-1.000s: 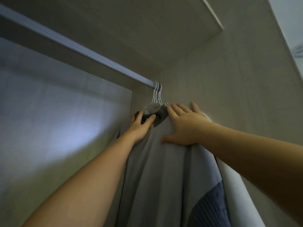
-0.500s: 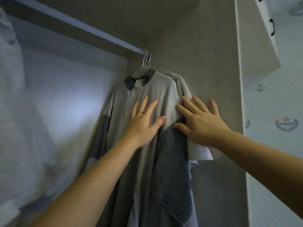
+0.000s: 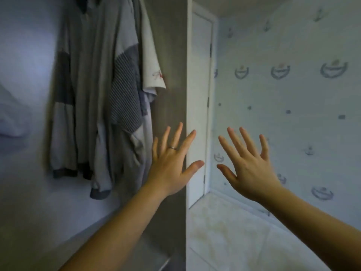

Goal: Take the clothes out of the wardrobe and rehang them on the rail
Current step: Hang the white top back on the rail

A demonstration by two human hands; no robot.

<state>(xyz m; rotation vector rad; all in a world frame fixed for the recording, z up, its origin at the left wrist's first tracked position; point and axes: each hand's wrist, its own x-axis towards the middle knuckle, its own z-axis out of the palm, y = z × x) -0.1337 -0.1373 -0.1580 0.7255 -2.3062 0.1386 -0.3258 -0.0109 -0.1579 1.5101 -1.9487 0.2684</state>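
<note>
Both hands up, palms away, fingers spread wide — nothing held. Left hand (image 3: 172,165), ring (image 3: 172,147) on one finger, hovers in front of wardrobe side panel (image 3: 175,65); right hand (image 3: 248,163) just beside it, thumbs pointing at each other, apart. Grey shirt (image 3: 101,75) hangs up and left of left hand, inside wardrobe, dark striped patch facing out. White garment (image 3: 150,55) tucked behind it, against panel. Patterned wallpaper (image 3: 293,94) beyond right hand, pale floor tiles (image 3: 234,231) below it — neither hand touching clothes.
</note>
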